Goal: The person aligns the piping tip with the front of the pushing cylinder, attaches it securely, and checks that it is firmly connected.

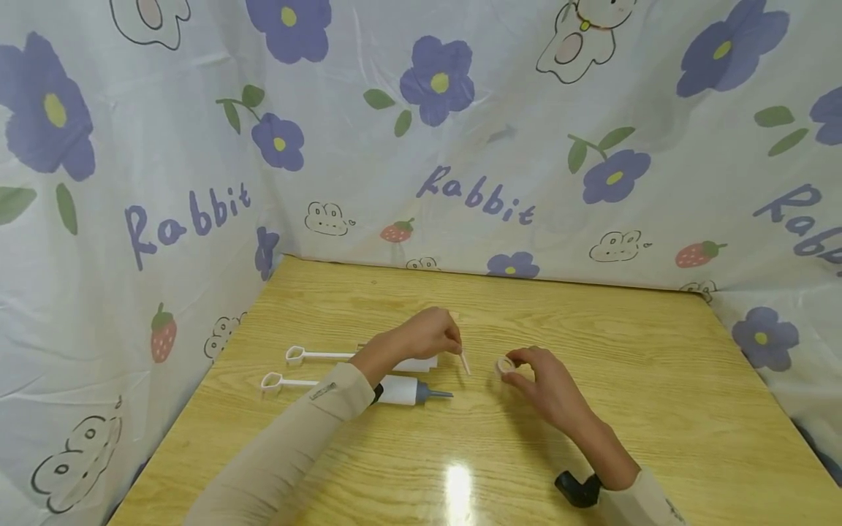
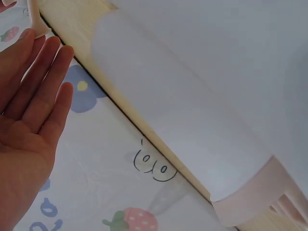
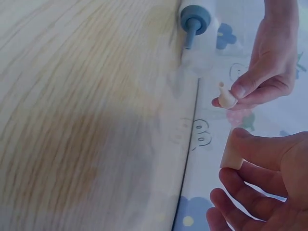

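Between thumb and fingertips, my left hand [image 1: 430, 333] pinches a small pale pink nozzle [image 1: 465, 363], its thin tip pointing down in the head view. The right wrist view shows this nozzle [image 3: 227, 99] flaring into a wider base at the fingers. My right hand [image 1: 544, 381] holds a short pale pink ring [image 1: 503, 365] by its side. In the right wrist view the ring [image 3: 232, 153] is seen side-on, below the nozzle and apart from it. Two white syringe-like tubes lie left of the hands: the nearer tube [image 1: 398, 390] has a grey nozzle [image 1: 424, 394], the farther tube [image 1: 421, 364] is partly behind my left forearm.
White rods with loop handles [image 1: 271, 380] extend left from the tubes. In the left wrist view, a large white tube [image 2: 168, 106] with a pale pink collar [image 2: 255, 192] fills the foreground. A patterned curtain [image 1: 368, 183] rises behind the wooden table [image 1: 625, 329].
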Available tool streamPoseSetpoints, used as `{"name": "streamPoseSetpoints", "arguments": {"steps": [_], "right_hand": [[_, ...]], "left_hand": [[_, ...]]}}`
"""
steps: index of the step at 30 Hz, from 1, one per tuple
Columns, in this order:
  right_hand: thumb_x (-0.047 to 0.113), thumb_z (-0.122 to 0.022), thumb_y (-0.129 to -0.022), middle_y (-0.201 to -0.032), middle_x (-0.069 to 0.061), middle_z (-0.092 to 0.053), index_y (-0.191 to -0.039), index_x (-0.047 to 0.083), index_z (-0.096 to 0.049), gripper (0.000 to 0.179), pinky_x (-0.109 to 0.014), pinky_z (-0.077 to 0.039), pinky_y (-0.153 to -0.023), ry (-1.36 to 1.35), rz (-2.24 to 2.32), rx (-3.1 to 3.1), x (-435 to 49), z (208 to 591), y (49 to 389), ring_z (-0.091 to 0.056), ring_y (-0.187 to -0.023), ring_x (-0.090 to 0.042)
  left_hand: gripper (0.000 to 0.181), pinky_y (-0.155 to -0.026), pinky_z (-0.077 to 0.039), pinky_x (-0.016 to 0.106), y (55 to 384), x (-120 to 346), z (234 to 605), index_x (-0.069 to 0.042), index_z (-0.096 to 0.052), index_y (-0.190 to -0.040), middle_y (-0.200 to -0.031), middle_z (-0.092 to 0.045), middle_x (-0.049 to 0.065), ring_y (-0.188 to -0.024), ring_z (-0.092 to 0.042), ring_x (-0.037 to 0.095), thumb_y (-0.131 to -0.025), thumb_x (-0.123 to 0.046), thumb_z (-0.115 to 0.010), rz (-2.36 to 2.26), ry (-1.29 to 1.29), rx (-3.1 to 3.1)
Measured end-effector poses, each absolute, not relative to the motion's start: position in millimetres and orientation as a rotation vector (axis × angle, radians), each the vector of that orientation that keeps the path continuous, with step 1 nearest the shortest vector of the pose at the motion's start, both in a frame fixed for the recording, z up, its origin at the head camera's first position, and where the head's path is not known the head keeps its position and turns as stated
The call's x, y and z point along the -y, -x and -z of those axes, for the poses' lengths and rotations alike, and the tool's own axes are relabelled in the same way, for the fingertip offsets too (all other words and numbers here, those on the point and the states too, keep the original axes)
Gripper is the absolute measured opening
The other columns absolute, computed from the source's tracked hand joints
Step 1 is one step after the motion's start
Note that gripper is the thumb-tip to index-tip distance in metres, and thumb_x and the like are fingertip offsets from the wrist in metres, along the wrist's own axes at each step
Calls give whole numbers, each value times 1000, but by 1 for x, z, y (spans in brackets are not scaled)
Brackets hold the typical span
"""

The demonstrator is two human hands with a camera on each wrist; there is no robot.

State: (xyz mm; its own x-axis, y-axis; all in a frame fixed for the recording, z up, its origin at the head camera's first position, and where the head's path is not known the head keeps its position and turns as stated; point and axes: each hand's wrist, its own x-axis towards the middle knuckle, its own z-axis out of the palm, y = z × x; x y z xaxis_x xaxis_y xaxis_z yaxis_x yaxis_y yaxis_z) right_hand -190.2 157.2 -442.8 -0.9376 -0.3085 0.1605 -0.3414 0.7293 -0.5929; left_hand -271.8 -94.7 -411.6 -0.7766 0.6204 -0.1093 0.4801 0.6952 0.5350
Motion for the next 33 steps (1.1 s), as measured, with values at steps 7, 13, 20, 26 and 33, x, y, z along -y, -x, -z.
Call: {"name": "streamPoseSetpoints", "arguments": {"steps": [7, 13, 20, 26, 33], "right_hand": [[19, -72, -98, -119, -11, -70, -127, 3, -69, 33, -57, -52, -97, -536, -1013, 2855, -155, 436, 183, -62, -120, -35], [21, -71, -98, -120, -10, -70, -128, 4, -69, 34, -55, -53, -96, -532, -1026, 2855, -154, 434, 178, -62, -120, -34], [20, -72, -98, -121, -11, -70, -129, 4, -68, 35, -56, -53, -96, -520, -1027, 2838, -154, 431, 175, -63, -120, -34], [21, -71, -98, -120, -8, -70, -128, 7, -69, 33, -55, -53, -95, -533, -1050, 2820, -154, 426, 170, -63, -119, -33], [23, -73, -97, -117, -4, -70, -126, 12, -70, 31, -55, -54, -95, -544, -1069, 2798, -151, 422, 166, -64, -116, -28]], "left_hand": [[15, -91, -59, 36, 264, 100, 409, -14, -82, -102, -107, -79, 3, -103, -72, 21, -99, -22, -70, -758, -834, -2647], [15, -94, -59, 39, 258, 105, 407, -14, -82, -103, -109, -79, 4, -107, -72, 23, -99, -23, -71, -806, -824, -2665], [15, -90, -59, 38, 251, 110, 406, -13, -83, -103, -108, -79, 4, -102, -73, 21, -99, -22, -71, -872, -823, -2692], [15, -94, -58, 41, 241, 114, 402, -13, -82, -104, -112, -79, 5, -110, -71, 25, -98, -22, -72, -950, -781, -2699], [13, -97, -57, 43, 229, 118, 399, -15, -82, -102, -113, -78, 4, -115, -70, 26, -98, -22, -72, -1033, -745, -2702]]}}
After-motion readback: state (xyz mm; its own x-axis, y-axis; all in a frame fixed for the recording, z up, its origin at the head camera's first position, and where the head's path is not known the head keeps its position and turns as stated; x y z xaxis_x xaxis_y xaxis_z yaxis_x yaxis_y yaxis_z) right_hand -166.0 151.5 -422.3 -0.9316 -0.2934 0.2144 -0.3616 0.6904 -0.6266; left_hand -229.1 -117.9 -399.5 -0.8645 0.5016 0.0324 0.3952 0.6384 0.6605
